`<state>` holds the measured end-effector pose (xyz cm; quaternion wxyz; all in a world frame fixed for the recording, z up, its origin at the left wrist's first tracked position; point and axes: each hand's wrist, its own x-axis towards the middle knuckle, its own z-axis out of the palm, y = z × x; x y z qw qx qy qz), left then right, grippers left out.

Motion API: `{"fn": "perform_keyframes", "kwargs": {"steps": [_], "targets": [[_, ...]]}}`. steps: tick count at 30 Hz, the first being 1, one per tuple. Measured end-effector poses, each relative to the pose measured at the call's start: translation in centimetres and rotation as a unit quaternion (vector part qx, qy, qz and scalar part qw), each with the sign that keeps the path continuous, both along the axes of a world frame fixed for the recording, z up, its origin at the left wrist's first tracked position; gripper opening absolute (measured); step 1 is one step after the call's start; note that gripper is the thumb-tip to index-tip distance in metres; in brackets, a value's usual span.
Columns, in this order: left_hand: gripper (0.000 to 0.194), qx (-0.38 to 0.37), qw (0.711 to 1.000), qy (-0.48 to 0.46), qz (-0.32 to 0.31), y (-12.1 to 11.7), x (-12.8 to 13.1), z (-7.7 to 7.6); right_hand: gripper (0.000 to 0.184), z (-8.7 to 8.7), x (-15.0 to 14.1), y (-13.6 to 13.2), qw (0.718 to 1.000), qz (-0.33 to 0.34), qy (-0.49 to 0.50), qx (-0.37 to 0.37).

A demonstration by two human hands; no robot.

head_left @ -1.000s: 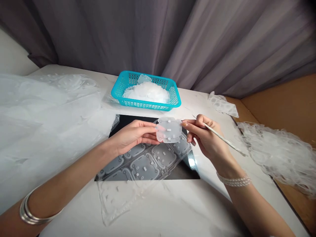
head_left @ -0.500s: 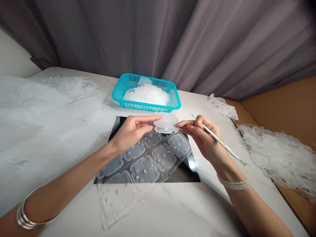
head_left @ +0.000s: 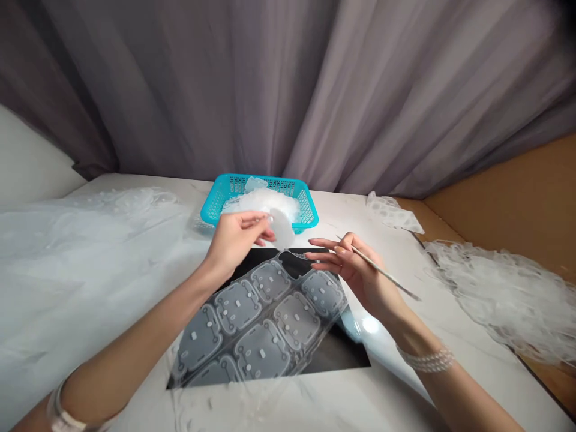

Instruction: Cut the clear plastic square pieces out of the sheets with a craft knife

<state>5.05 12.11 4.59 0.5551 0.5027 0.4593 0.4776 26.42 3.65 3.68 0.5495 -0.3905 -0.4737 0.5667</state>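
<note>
Marble table: left hand pinches clear tab, axis upright; right hand grips stylus.

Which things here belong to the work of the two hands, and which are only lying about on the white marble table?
In use: left hand pinching a frosted clear plastic piece; right hand holding a thin white pointed tool.

Lying about: turquoise mesh plastic basket; clear moulded plastic sheet; black mat; clear plastic heap.

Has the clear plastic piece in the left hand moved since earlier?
Yes, toward the turquoise basket: the clear plastic piece now overlaps its near rim, having sat clear before.
</note>
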Motion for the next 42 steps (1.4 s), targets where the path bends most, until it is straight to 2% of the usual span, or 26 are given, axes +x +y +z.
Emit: {"fn": "perform_keyframes", "kwargs": {"steps": [3, 6, 9, 11, 13, 15, 16, 18, 20, 22, 23, 25, 27, 30, 33, 36, 42], "targets": [[0.009, -0.039, 0.997, -0.021, 0.068, 4.2, 1.0, 1.1, 0.019, -0.1, 0.3, 0.4, 1.0, 0.0, 0.023, 0.0], [0.003, -0.085, 0.992, -0.025, 0.095, 7.4, 1.3, 1.0, 0.018, -0.1, 0.6, 0.6, 0.999, 0.007, 0.033, -0.004], [0.027, -0.091, 0.989, -0.018, 0.117, 7.8, 0.7, 0.2, 0.026, 0.1, 1.0, 0.8, 1.0, 0.0, 0.02, -0.003], [0.05, -0.068, 0.989, -0.017, 0.129, 6.3, 0.2, -0.3, 0.037, 0.0, 1.4, 1.0, 1.0, -0.031, -0.004, 0.002], [0.061, -0.028, 0.994, 0.004, 0.107, 3.7, -0.2, -0.8, 0.044, -0.1, 1.9, 1.2, 0.996, -0.083, -0.043, 0.01], [0.052, 0.047, 0.994, 0.093, 0.029, 0.6, -0.4, -1.6, 0.044, -0.4, 2.6, 1.3, 0.987, -0.127, -0.1, 0.015], [0.043, 0.101, 0.981, 0.164, -0.028, -1.1, -0.4, -2.1, 0.043, -0.6, 2.9, 1.4, 0.982, -0.136, -0.128, 0.011], [0.028, 0.222, 0.917, 0.3, -0.143, -4.2, -0.4, -3.4, 0.042, -0.8, 3.5, 1.3, 0.977, -0.129, -0.17, -0.015], [0.03, 0.33, 0.834, 0.384, -0.22, -6.8, -0.3, -4.9, 0.046, -0.9, 3.7, 0.9, 0.974, -0.11, -0.189, -0.053], [0.035, 0.412, 0.762, 0.431, -0.254, -8.6, -0.1, -6.2, 0.049, -0.9, 3.5, 0.2, 0.971, -0.099, -0.206, -0.075], [0.036, 0.439, 0.735, 0.448, -0.258, -9.2, 0.0, -6.7, 0.05, -1.1, 3.2, -0.4, 0.969, -0.1, -0.214, -0.074], [0.038, 0.471, 0.699, 0.469, -0.264, -9.8, 0.1, -7.4, 0.048, -1.5, 2.4, -1.6, 0.964, -0.118, -0.23, -0.058], [0.041, 0.475, 0.685, 0.482, -0.269, -9.9, 0.3, -7.8, 0.043, -2.2, 1.5, -2.8, 0.958, -0.147, -0.244, -0.04], [0.046, 0.455, 0.682, 0.5, -0.279, -10.0, 0.5, -8.1, 0.033, -3.4, 0.6, -4.3, 0.945, -0.17, -0.278, -0.036], [0.048, 0.438, 0.677, 0.515, -0.293, -10.0, 0.7, -8.1, 0.025, -3.8, 0.3, -5.2, 0.928, -0.136, -0.345, -0.037], [0.048, 0.434, 0.672, 0.523, -0.296, -10.2, 0.7, -8.0, 0.021, -3.5, 0.3, -5.5, 0.908, -0.085, -0.41, -0.019], [0.048, 0.44, 0.665, 0.53, -0.289, -10.2, 0.7, -7.8, 0.022, -3.0, 0.0, -5.6, 0.883, -0.047, -0.467, 0.0]]}}
